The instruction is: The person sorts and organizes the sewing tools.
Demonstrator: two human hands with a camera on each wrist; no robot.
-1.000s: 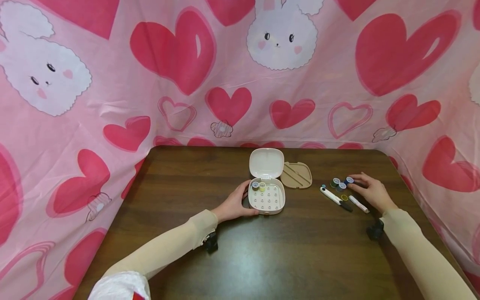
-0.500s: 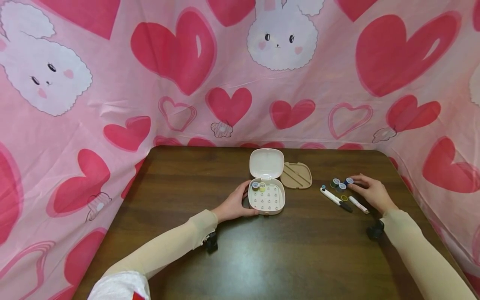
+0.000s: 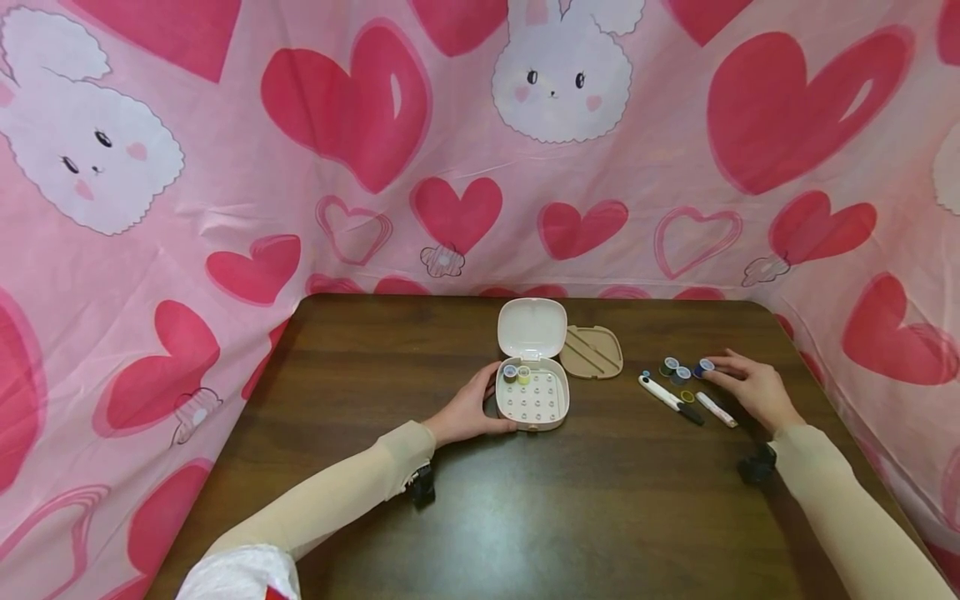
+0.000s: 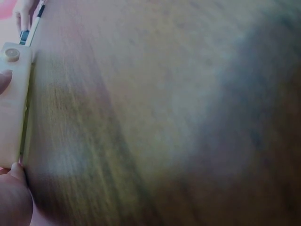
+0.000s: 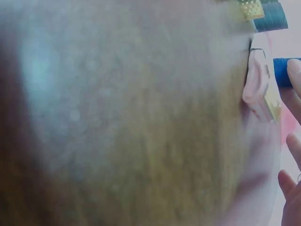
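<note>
With our left hand (image 3: 472, 409) we grip the open case (image 3: 545, 397), probably to steady it; well apart, our right hand (image 3: 757, 392) pinches a blue spool (image 3: 703, 367).

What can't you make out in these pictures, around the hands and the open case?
Left wrist view: much of the case and left hand, cut off by the left edge.
Right wrist view: the rest of the blue spool, covered by the right hand and cut off by the right edge.
Head view: markings on the pink-and-white stick, too small.

Beige sleeves (image 3: 322, 500), black wrist cameras (image 3: 422, 485)
</note>
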